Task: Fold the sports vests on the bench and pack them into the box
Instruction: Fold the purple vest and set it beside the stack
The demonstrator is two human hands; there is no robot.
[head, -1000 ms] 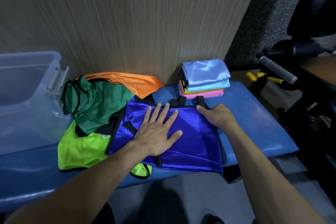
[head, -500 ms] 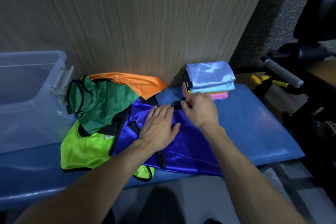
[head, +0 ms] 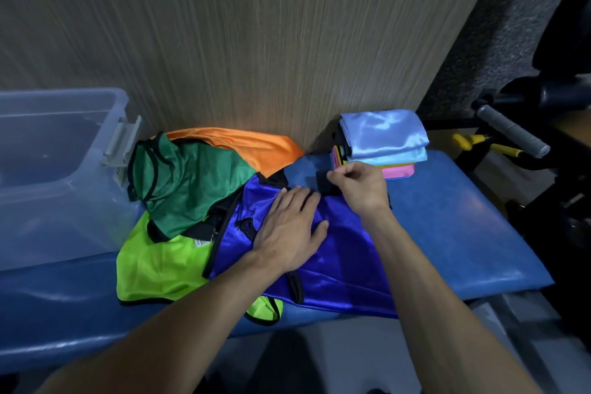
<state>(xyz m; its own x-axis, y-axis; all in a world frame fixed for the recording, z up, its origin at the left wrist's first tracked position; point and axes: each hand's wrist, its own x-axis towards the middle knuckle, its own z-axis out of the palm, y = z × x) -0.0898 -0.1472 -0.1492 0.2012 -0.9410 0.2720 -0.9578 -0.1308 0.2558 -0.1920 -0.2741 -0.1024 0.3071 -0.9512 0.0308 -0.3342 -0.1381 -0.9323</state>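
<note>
A shiny blue vest (head: 345, 262) with black trim lies spread on the blue padded bench (head: 463, 233). My left hand (head: 289, 227) presses flat on its middle, fingers straight. My right hand (head: 358, 189) pinches the vest's black shoulder strap (head: 326, 184) at the far edge. Left of it lie a crumpled green vest (head: 188, 189), an orange vest (head: 243, 145) behind and a lime vest (head: 156, 265) in front. A stack of folded vests (head: 383, 141), light blue on top, sits at the back by the wall. The clear plastic box (head: 48, 169) stands on the bench's left end.
A wood-grain wall panel (head: 256, 41) rises right behind the bench. Dark gym equipment with a grey grip bar (head: 511, 131) and yellow handles (head: 473, 141) stands to the right. Grey floor shows below the bench's front edge.
My right hand moved from the vest's far right corner leftwards to the shoulder straps and now pinches one. My left hand stayed flat on the vest.
</note>
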